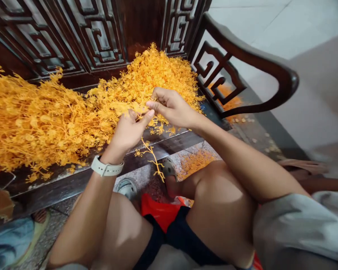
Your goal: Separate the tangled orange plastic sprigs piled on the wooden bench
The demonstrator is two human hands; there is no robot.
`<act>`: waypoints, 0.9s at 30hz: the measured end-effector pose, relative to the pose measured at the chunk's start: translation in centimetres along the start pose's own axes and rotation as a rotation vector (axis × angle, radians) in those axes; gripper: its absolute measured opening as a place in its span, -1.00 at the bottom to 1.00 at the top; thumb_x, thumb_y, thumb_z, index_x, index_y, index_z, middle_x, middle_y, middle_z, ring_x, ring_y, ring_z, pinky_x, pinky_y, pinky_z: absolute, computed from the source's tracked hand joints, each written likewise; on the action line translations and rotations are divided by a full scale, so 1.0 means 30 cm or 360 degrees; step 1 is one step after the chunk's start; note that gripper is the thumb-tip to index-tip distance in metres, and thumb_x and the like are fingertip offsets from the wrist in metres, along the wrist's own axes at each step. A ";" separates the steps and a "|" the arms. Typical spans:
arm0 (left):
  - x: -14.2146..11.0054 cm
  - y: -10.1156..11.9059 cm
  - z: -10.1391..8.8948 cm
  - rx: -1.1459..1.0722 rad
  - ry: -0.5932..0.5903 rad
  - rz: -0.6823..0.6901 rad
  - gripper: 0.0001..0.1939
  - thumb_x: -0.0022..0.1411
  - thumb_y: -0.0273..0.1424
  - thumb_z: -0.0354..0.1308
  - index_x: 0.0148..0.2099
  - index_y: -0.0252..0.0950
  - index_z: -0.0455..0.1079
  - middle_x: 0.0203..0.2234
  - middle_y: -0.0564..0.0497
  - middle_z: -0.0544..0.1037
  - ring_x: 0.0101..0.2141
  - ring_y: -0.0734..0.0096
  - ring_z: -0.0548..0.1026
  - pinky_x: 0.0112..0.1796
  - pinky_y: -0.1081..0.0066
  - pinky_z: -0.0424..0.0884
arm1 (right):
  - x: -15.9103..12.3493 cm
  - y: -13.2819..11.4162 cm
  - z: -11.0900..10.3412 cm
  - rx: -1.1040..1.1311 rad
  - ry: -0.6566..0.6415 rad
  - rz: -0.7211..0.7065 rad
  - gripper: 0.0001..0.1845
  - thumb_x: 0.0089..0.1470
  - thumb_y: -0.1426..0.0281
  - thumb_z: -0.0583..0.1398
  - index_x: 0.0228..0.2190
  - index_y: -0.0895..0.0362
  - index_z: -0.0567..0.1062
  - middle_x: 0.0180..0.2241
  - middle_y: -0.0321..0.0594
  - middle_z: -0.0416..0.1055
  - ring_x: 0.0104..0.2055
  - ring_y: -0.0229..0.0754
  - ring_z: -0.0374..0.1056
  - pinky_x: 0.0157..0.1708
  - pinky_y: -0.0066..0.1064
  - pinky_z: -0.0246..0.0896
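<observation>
My left hand (131,129), with a pale watch band on its wrist, is closed on a yellow plastic flower stem (153,154). The stem's lower part, with small side twigs, hangs below that hand over the bench edge. Thumb and fingers of my right hand (171,107) pinch at the upper end of the same yellow piece, close beside the left thumb. Exactly what sits between the right fingertips is too small to make out. Behind both hands lies a large heap of yellow plastic flower sprays (160,69), spreading left along the bench.
The dark wooden bench (174,144) has a lattice back (101,33) and a curved armrest (278,71) at right. Orange bits (198,161) are scattered on the floor. A red bag (159,212) lies between my legs. A torn cardboard piece (0,202) is at left.
</observation>
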State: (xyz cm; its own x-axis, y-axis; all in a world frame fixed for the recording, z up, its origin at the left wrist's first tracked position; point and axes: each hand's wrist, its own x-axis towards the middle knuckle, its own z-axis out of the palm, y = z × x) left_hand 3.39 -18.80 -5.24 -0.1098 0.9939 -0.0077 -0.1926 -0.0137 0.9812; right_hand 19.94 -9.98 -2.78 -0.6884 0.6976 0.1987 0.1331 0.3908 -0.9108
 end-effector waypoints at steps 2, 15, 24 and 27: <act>-0.034 0.032 0.019 0.0186 -0.0165 0.0080 -0.75 0.23 -0.33 0.46 -0.42 -0.32 0.54 -0.67 0.14 0.23 -0.60 0.54 0.08 -0.54 0.44 -0.01 | -0.042 -0.033 -0.008 0.0025 0.0040 0.0081 -0.50 0.28 0.05 0.32 -0.46 0.10 0.29 -0.44 -0.36 0.09 -0.35 -0.26 0.00 -0.41 -0.44 -0.08; -0.135 0.069 0.006 0.0047 -0.0688 0.0255 -0.72 0.07 -0.23 0.54 -0.45 -0.23 0.52 -0.50 -0.03 0.55 -0.33 0.15 0.59 -0.22 0.24 0.57 | -0.146 -0.242 0.056 0.0562 -0.0334 0.0421 -0.42 0.36 -0.07 0.17 -0.50 0.10 0.31 -0.63 -0.42 0.16 -0.60 -0.40 0.05 -0.60 -0.55 -0.09; -0.134 0.051 -0.003 -0.0737 -0.0160 -0.0270 -0.57 -0.13 -0.63 0.56 -0.57 -0.29 0.31 -0.64 0.02 0.44 -0.47 0.15 0.60 -0.50 0.32 0.49 | -0.089 -0.235 0.117 0.0926 -0.0288 0.0532 -0.33 0.22 -0.17 0.26 -0.49 0.01 0.07 -0.70 -0.58 -0.13 -0.71 -0.44 -0.24 -0.75 -0.54 -0.27; -0.116 0.038 -0.015 -0.0724 0.0011 -0.0313 -0.55 -0.04 -0.63 0.50 -0.58 -0.28 0.24 -0.65 0.04 0.40 -0.52 0.20 0.57 -0.50 0.32 0.47 | -0.058 -0.240 0.118 0.1013 -0.0330 0.0570 -0.29 0.21 -0.20 0.25 -0.50 0.00 0.01 -0.70 -0.59 -0.18 -0.70 -0.43 -0.29 -0.75 -0.52 -0.26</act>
State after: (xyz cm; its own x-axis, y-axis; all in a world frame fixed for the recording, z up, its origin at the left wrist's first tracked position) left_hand 3.12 -22.33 -4.17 -0.0351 0.9817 -0.1871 -0.6161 0.1262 0.7775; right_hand 17.64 -16.13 2.14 -0.8086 0.5652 -0.1633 -0.0201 -0.3039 -0.9525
